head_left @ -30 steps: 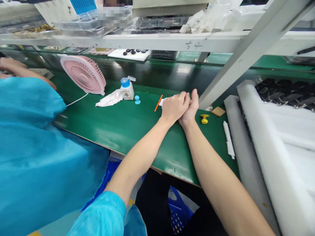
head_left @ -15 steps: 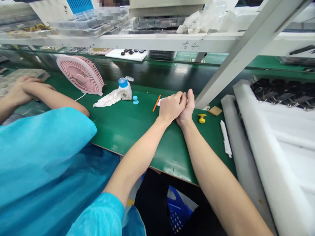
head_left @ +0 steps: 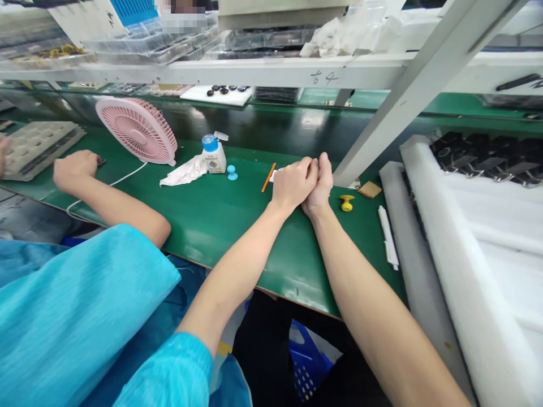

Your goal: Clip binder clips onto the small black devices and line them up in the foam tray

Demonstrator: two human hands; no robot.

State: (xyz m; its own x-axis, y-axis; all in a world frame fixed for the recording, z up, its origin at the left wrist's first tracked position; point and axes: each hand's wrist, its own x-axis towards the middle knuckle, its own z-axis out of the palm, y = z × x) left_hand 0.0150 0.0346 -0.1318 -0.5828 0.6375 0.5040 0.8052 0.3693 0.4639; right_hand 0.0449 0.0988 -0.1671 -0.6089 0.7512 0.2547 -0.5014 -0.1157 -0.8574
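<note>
We see our left hand (head_left: 292, 183) and right hand (head_left: 319, 183) pressed together, fingers curled closed over a small white piece (head_left: 274, 175) at the green bench's (head_left: 220, 215) centre, its details hidden, while the orange stick (head_left: 268, 177) at nine o'clock and yellow knob (head_left: 347, 202) at three o'clock lie untouched.
</note>
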